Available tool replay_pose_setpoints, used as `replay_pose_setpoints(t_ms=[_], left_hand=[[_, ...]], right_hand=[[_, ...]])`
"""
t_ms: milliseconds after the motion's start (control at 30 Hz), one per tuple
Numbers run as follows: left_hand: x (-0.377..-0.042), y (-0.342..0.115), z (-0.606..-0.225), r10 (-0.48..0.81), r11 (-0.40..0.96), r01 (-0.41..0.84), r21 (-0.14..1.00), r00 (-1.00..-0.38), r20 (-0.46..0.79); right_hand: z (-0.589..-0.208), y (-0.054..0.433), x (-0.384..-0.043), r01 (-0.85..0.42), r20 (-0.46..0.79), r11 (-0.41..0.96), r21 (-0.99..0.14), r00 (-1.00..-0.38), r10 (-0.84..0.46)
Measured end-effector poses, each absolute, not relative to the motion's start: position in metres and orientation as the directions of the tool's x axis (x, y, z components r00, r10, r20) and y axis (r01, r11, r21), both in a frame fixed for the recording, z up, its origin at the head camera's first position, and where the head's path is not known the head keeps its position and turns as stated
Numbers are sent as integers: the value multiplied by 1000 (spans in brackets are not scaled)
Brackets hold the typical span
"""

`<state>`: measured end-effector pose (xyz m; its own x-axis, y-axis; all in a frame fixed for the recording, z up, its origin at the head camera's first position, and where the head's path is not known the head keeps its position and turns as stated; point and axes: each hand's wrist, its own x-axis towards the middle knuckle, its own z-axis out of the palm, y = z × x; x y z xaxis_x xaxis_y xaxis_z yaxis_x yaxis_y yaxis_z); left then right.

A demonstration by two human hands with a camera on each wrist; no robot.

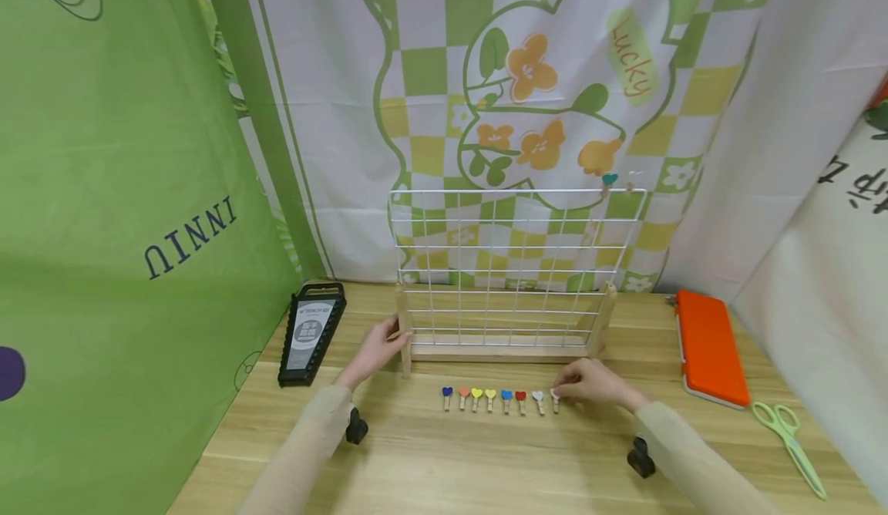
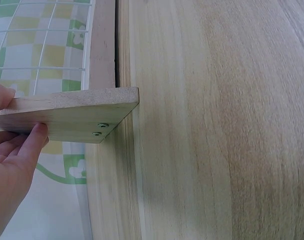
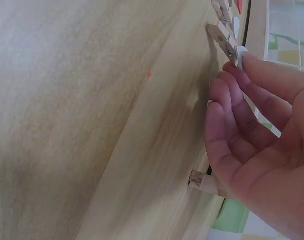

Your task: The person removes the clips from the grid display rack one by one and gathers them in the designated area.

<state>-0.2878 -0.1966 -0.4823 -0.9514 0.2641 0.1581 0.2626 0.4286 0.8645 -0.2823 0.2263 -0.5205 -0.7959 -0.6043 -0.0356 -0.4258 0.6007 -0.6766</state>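
Note:
A white wire grid rack [image 1: 509, 268] stands upright in a wooden base. My left hand [image 1: 375, 351] grips the wooden side piece [image 2: 67, 112] at its left end, thumb on one face and fingers on the other. In front of the rack lies a row of small wooden clothespins with heart tops, among them a dark blue one [image 1: 447, 396], an orange one [image 1: 463, 397] and a red one [image 1: 521, 401]. At the row's right end my right hand [image 1: 598, 382] pinches a white-heart clothespin [image 3: 231, 47] between thumb and fingertip.
A teal-heart clothespin [image 1: 609, 180] sits on the grid's top right, beside a paler one [image 1: 630, 185]. A black tray-like holder [image 1: 312, 334] lies at the left. An orange case [image 1: 711, 348] and green scissors [image 1: 791, 439] lie at the right. Patterned cloth hangs behind.

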Motion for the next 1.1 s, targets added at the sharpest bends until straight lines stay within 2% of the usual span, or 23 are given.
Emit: replay_pose_setpoints(t_ms=[367, 933, 1100], left_hand=[[-311, -200, -518, 216, 430, 252, 867, -961, 172], [-312, -202, -516, 211, 427, 238, 872, -964, 160], [-311, -203, -517, 224, 442, 253, 861, -960, 167]], right_hand=[[-527, 225, -282, -380, -51, 579, -722, -804, -592], [-530, 229, -281, -379, -23, 574, -726, -820, -571], [-513, 232, -279, -445, 47, 588, -675, -822, -567]])
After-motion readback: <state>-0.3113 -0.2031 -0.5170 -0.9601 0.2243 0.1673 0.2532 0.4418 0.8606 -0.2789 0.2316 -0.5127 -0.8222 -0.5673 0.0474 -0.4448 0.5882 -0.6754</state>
